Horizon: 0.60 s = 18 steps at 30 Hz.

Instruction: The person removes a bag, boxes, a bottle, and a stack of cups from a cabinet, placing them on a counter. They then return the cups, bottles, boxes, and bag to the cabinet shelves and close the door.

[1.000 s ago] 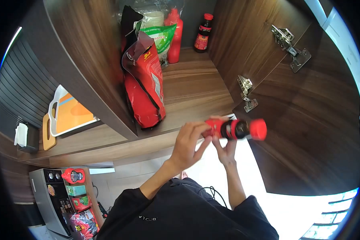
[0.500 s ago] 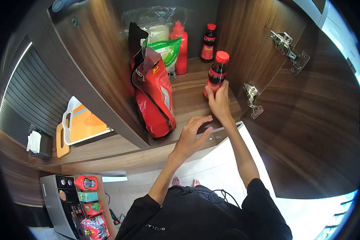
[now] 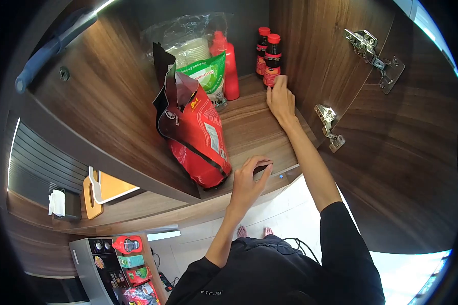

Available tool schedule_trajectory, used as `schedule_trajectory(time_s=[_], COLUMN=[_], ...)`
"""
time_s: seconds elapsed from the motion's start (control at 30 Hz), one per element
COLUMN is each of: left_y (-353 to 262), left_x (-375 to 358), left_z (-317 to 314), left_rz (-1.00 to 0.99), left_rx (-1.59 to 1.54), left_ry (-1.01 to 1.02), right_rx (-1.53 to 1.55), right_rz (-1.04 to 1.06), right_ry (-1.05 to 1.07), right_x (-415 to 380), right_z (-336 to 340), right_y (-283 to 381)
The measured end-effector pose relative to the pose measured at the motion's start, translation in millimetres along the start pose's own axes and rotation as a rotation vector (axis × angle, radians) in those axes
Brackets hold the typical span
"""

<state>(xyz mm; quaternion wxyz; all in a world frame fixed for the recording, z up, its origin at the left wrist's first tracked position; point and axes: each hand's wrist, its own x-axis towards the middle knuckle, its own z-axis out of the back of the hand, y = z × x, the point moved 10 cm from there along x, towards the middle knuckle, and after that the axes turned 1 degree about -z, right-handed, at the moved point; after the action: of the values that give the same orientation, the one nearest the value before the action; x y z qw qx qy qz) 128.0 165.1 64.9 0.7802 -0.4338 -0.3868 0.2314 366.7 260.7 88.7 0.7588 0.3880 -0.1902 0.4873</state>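
Two dark sauce bottles with red caps stand upright in the cabinet's back right corner. My right hand [image 3: 281, 104] has its fingers and thumb at the lower part of the front sauce bottle [image 3: 273, 57], which partly covers the rear sauce bottle [image 3: 261, 47]. The bottle's base is hidden by the fingers. Near the cabinet's front edge, my left hand [image 3: 248, 184] is open, fingers curved and thumb apart, holding nothing. Left of it stands a tall red 3in1 pouch [image 3: 201, 134] with its top torn open.
Behind the pouch are a green-and-white packet [image 3: 208, 76], a red squeeze bottle [image 3: 230, 71] and stacked cups [image 3: 194, 51] in clear plastic. An open cabinet door [image 3: 397, 162] with metal hinges [image 3: 331, 127] is on the right. A tissue box [image 3: 66, 206] sits lower left.
My right hand has carried the sauce bottle back and set it beside the other one. My left hand has dropped slightly toward me. The head view has shifted.
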Motion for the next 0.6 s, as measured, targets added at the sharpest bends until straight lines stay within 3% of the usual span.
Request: schedule_trajectory(time_s=[0.07,0.17,0.3,0.37,0.47,0.5,0.6], left_y=[0,4,6,-1,-16,-21,-29], left_x=[-1,-4,-4,-4,-8,-9,-13], left_z=[-1,-4,-6,-5,-13,-18,-40], left_rz=[0.000,0.003,0.043,-0.011,-0.114,-0.149,-0.291], left_rx=[0.021,0.014,-0.004,0.139,0.429,0.537,0.764], left_ry=[-0.030,-0.052,-0.036,-0.027,-0.064,-0.088,-0.101], right_rx=[0.049,0.222,0.180,0.169,0.011,-0.025,-0.206], right_rz=[0.120,0.315,0.177,0.176,0.268,0.191,0.309], right_ry=[0.179,0.231,0.342,0.385,0.219,0.328,0.257], right_x=[-7,-17,-12,-16,-34,-47,-85], right_z=[-11,-11,-22,-24,-13,-32,-5], right_y=[10,32,18,17,25,10,25])
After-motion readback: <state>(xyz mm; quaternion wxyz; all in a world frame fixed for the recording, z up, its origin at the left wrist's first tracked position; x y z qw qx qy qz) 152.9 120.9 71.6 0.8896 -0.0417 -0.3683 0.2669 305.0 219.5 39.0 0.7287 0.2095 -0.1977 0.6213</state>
